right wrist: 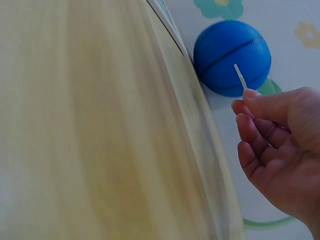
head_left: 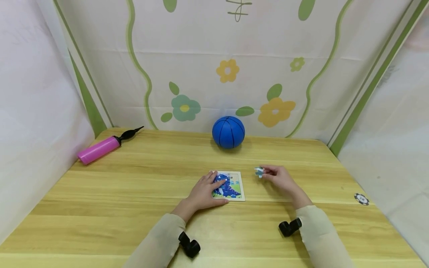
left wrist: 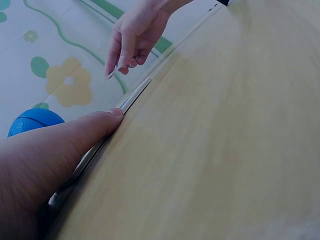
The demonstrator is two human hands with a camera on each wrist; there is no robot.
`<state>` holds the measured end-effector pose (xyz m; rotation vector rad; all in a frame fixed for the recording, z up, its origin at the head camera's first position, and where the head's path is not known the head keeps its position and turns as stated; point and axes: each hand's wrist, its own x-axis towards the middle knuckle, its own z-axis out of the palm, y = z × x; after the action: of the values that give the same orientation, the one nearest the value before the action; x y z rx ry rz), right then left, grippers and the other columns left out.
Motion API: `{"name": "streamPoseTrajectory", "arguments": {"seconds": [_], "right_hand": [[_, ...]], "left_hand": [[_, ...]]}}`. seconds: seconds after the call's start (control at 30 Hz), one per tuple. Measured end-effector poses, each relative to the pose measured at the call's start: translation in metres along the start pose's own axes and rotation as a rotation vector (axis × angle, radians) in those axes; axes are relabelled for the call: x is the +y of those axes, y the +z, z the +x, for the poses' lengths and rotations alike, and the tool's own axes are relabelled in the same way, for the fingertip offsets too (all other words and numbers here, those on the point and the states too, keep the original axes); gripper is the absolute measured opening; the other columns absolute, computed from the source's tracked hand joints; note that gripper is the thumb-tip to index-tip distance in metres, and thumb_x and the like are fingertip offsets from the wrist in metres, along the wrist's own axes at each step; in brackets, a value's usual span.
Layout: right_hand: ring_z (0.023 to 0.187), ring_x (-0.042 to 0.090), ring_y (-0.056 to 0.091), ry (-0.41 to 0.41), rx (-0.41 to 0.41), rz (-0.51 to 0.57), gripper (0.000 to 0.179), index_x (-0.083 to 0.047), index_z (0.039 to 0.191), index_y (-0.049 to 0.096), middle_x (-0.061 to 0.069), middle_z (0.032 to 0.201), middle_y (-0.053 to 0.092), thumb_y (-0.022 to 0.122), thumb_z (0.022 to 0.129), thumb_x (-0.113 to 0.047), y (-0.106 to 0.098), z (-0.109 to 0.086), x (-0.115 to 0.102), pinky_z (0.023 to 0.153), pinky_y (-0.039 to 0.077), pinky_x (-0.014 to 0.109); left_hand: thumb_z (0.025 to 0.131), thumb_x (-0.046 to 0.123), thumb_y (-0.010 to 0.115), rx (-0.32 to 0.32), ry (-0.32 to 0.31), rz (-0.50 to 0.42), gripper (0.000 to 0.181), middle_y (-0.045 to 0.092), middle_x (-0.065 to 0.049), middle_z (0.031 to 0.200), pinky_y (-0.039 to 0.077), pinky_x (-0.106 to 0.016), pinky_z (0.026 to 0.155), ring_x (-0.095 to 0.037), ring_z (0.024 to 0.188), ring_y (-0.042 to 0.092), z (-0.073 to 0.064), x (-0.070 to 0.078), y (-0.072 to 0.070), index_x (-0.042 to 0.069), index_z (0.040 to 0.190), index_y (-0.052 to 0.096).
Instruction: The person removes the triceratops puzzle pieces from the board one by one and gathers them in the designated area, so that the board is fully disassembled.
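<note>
Two small black wrist cameras (head_left: 189, 244) sit nearest, on the beige sleeves at the near edge of the light wooden table (head_left: 134, 208). Left hand (head_left: 204, 191) lies flat with straight fingers on the left part of the square puzzle board with a blue dinosaur picture (head_left: 231, 186), pressing it to the table. Right hand (head_left: 279, 178) is just to the right of the board and pinches a small thin blue-and-white puzzle piece (head_left: 259, 171) between thumb and fingertips, slightly above the wood.

I think the piece could slip, because only its edge is held. The board could also shift if the flat hand relaxes.

Only the head view shows the far pink hand pump with black nozzle (head_left: 100, 148), the black-and-white chip (head_left: 361, 199) at the right, and the printed picture. The right wrist view shows how thin the piece is, edge-on before the blue rubber ball (right wrist: 232, 57).
</note>
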<state>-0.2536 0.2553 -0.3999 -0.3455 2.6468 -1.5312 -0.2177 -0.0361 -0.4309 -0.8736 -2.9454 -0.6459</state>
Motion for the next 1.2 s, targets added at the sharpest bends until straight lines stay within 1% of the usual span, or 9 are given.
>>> {"name": "streamPoseTrajectory", "arguments": {"seconds": [0.07, 0.2, 0.37, 0.57, 0.67, 0.8, 0.9, 1.07, 1.2], "right_hand": [[0.079, 0.021, 0.049, -0.005, 0.011, 0.010, 0.037, 0.005, 0.117, 0.051, 0.015, 0.091, 0.053, 0.057, 0.082, -0.002, -0.007, -0.001, 0.004, 0.063, 0.045, 0.026], [0.078, 0.015, 0.050, -0.012, 0.058, -0.006, 0.040, 0.007, 0.119, 0.048, 0.017, 0.093, 0.053, 0.058, 0.081, -0.003, -0.021, -0.002, 0.013, 0.064, 0.046, 0.025], [0.076, 0.009, 0.050, -0.008, 0.087, -0.044, 0.040, 0.008, 0.119, 0.047, 0.019, 0.094, 0.053, 0.058, 0.082, -0.003, -0.040, -0.005, 0.022, 0.064, 0.045, 0.023], [0.075, 0.010, 0.049, 0.013, 0.090, -0.107, 0.039, 0.007, 0.119, 0.047, 0.018, 0.094, 0.054, 0.057, 0.083, -0.005, -0.061, -0.009, 0.034, 0.063, 0.044, 0.023], [0.076, 0.009, 0.049, 0.028, 0.077, -0.099, 0.040, 0.009, 0.119, 0.046, 0.019, 0.094, 0.053, 0.057, 0.083, -0.006, -0.069, -0.010, 0.041, 0.063, 0.044, 0.023], [0.078, 0.008, 0.049, 0.055, 0.046, -0.081, 0.042, 0.009, 0.121, 0.044, 0.021, 0.098, 0.052, 0.056, 0.083, -0.006, -0.077, -0.013, 0.048, 0.064, 0.044, 0.024], [0.079, 0.008, 0.049, 0.083, 0.035, -0.093, 0.042, 0.009, 0.121, 0.044, 0.020, 0.100, 0.053, 0.056, 0.084, -0.006, -0.082, -0.014, 0.054, 0.065, 0.043, 0.022], [0.078, 0.006, 0.049, 0.128, 0.051, -0.113, 0.043, 0.008, 0.122, 0.044, 0.015, 0.096, 0.056, 0.056, 0.084, -0.008, -0.087, -0.013, 0.062, 0.066, 0.042, 0.020], [0.078, 0.005, 0.048, 0.140, 0.055, -0.132, 0.043, 0.008, 0.121, 0.045, 0.012, 0.094, 0.057, 0.057, 0.083, -0.009, -0.087, -0.012, 0.063, 0.064, 0.041, 0.019]], "left_hand": [[0.071, 0.066, 0.049, -0.003, -0.002, -0.001, 0.076, 0.017, -0.011, 0.141, 0.012, -0.042, 0.100, -0.025, 0.128, 0.008, 0.000, 0.000, 0.000, 0.023, 0.133, 0.036], [0.071, 0.066, 0.048, -0.006, -0.004, 0.004, 0.076, 0.016, -0.011, 0.141, 0.011, -0.043, 0.100, -0.025, 0.128, 0.008, 0.001, 0.001, 0.000, 0.024, 0.133, 0.036], [0.071, 0.066, 0.048, -0.007, 0.000, 0.011, 0.076, 0.016, -0.011, 0.141, 0.012, -0.043, 0.100, -0.026, 0.128, 0.008, 0.003, 0.001, 0.000, 0.023, 0.133, 0.036], [0.071, 0.066, 0.047, -0.017, -0.003, 0.018, 0.076, 0.015, -0.011, 0.141, 0.011, -0.043, 0.100, -0.025, 0.128, 0.007, 0.004, 0.000, 0.001, 0.024, 0.133, 0.035], [0.072, 0.066, 0.047, -0.018, 0.000, 0.020, 0.076, 0.015, -0.011, 0.141, 0.010, -0.042, 0.100, -0.025, 0.128, 0.007, 0.004, 0.000, 0.000, 0.024, 0.133, 0.035], [0.072, 0.066, 0.047, -0.019, 0.004, 0.014, 0.076, 0.016, -0.012, 0.141, 0.011, -0.043, 0.100, -0.025, 0.128, 0.007, 0.002, 0.000, -0.001, 0.024, 0.133, 0.035], [0.072, 0.066, 0.047, -0.020, 0.004, 0.006, 0.076, 0.016, -0.012, 0.141, 0.011, -0.043, 0.100, -0.026, 0.128, 0.007, 0.001, 0.001, -0.001, 0.023, 0.133, 0.035], [0.072, 0.065, 0.048, -0.021, -0.002, 0.001, 0.075, 0.015, -0.011, 0.141, 0.011, -0.043, 0.100, -0.025, 0.128, 0.007, 0.001, 0.001, -0.001, 0.023, 0.133, 0.035], [0.072, 0.065, 0.048, -0.025, -0.007, -0.002, 0.075, 0.015, -0.011, 0.141, 0.010, -0.043, 0.100, -0.025, 0.128, 0.006, 0.001, 0.001, -0.001, 0.024, 0.133, 0.035]]}}
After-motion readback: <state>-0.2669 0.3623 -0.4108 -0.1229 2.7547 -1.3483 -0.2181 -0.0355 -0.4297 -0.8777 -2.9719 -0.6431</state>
